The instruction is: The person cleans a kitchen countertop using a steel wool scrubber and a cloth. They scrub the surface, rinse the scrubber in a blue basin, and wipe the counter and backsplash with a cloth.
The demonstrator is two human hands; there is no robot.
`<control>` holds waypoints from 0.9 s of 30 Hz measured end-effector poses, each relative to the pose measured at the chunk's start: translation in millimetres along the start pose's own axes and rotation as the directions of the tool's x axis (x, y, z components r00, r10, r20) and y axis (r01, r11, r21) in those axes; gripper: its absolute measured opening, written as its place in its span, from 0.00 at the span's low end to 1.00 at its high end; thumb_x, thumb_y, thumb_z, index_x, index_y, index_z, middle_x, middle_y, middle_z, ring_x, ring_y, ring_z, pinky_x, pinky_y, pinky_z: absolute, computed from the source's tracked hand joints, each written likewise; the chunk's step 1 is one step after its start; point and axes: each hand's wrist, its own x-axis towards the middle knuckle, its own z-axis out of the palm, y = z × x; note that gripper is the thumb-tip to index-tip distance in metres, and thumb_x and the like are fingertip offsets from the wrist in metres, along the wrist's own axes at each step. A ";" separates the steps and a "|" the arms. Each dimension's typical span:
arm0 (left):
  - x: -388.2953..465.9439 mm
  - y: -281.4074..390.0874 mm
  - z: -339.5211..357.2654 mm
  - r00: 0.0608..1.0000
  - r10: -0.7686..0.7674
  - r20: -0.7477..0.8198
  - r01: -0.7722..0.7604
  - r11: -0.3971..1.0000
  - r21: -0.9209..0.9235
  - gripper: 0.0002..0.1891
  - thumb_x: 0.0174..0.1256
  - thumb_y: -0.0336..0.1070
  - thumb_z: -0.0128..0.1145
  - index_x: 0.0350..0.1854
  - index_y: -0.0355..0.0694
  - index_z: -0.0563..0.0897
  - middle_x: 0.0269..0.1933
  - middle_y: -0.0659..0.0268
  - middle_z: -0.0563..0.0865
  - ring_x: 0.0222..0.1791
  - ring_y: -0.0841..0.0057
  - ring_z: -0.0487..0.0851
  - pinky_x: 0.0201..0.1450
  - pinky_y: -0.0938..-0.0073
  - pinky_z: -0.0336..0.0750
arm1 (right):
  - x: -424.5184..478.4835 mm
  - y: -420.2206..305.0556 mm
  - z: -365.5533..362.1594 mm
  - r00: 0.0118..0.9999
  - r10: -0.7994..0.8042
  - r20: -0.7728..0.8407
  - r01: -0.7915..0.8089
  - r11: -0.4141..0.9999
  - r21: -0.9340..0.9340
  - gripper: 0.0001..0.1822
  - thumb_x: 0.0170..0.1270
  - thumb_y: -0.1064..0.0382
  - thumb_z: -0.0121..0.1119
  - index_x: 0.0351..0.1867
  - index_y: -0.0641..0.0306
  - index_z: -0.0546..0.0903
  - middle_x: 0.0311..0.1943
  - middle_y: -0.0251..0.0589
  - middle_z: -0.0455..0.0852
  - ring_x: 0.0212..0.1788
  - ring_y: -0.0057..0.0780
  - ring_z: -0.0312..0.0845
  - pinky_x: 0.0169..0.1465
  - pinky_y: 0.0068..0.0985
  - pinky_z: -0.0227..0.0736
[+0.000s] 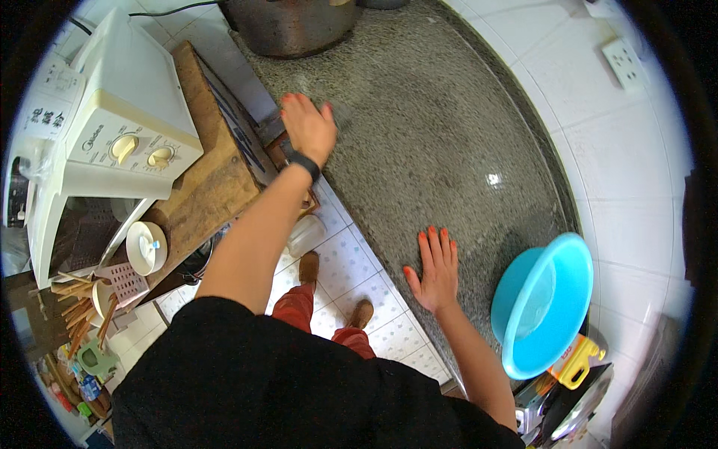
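My left hand (310,130), with a black band on its wrist, is stretched out palm down at the near edge of the grey speckled stone countertop (415,129). Its thumb stands away from the fingers and nothing is in its grasp. Whether this palm presses on the stone I cannot tell. Farther right, my right hand (437,275) lies flat on the same countertop, fingers slightly spread and holding nothing. Beyond it stands a light blue plastic basin (516,297), tilted in my view, with something translucent inside.
A large dark metal pot (291,28) occupies the counter's far left end. On a wooden-topped cabinet (224,174) sit a white Midea microwave (140,101) and a white bowl (147,236). Chopsticks (78,314) fill a holder nearby. Behind the basin is a yellow-handled container (575,365).
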 end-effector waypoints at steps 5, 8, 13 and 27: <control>-141.8 63.4 -16.8 0.943 0.329 0.038 -0.326 0.942 -0.079 0.35 0.71 0.49 0.54 0.67 0.20 0.67 0.72 0.35 0.65 0.76 0.44 0.59 0.78 0.50 0.50 | 3.2 5.7 -2.0 0.994 0.059 -0.095 -0.033 0.966 0.255 0.34 0.73 0.48 0.53 0.74 0.64 0.65 0.76 0.52 0.62 0.79 0.50 0.50 0.79 0.48 0.41; -210.7 104.4 -32.3 0.886 0.441 0.141 -0.411 0.890 -0.199 0.37 0.71 0.48 0.54 0.69 0.20 0.64 0.73 0.34 0.64 0.76 0.41 0.56 0.79 0.48 0.49 | -9.6 13.0 3.8 0.954 0.244 -0.176 -0.108 0.824 0.556 0.32 0.74 0.52 0.53 0.74 0.65 0.65 0.74 0.53 0.66 0.77 0.51 0.56 0.78 0.45 0.46; -331.7 163.3 -59.7 0.704 0.615 0.354 -0.475 0.779 -0.409 0.37 0.70 0.45 0.49 0.74 0.23 0.59 0.77 0.36 0.56 0.80 0.45 0.51 0.80 0.52 0.42 | -78.9 29.8 -0.1 0.895 0.421 -0.145 -0.265 0.766 0.586 0.29 0.74 0.58 0.53 0.72 0.69 0.67 0.72 0.57 0.69 0.75 0.52 0.62 0.74 0.41 0.58; -269.5 100.6 -20.7 0.984 0.146 -0.103 -0.163 0.970 -0.181 0.33 0.71 0.38 0.52 0.70 0.19 0.61 0.74 0.32 0.60 0.76 0.40 0.55 0.77 0.46 0.49 | -127.2 38.2 -3.1 0.971 0.227 -0.078 -0.229 0.973 -0.015 0.36 0.74 0.47 0.52 0.78 0.57 0.59 0.80 0.45 0.52 0.82 0.46 0.41 0.81 0.47 0.38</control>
